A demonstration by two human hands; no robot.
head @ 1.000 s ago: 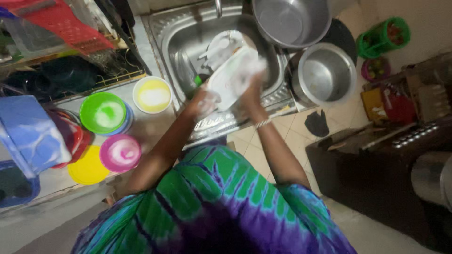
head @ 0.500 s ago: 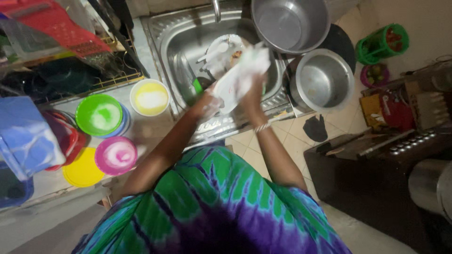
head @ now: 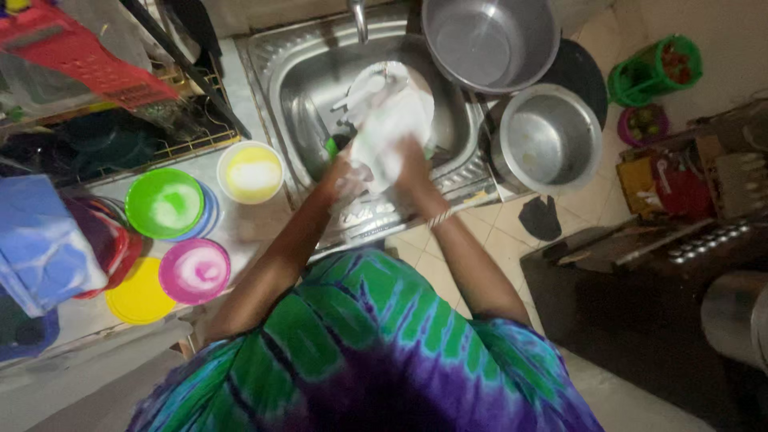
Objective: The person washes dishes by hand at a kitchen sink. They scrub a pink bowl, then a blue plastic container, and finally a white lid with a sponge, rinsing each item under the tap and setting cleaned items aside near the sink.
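both hands are lathered in white foam over the steel sink (head: 296, 72). the right hand (head: 412, 156) grips the near edge of a soapy white plate (head: 388, 132), fingers wrapped on it, and the left hand (head: 342, 178) presses against the plate's lower left side, though foam blurs how its fingers lie, so i cannot tell whether they are clenched. the plate is held tilted above the basin, over another white dish (head: 376, 80) lying inside. a beaded bracelet (head: 438, 218) sits on the right wrist. to the right stand two metal pots (head: 552, 136); on the counter to the left lie a yellow bowl (head: 251, 171), a green bowl (head: 164, 202) and a pink bowl (head: 194, 270).
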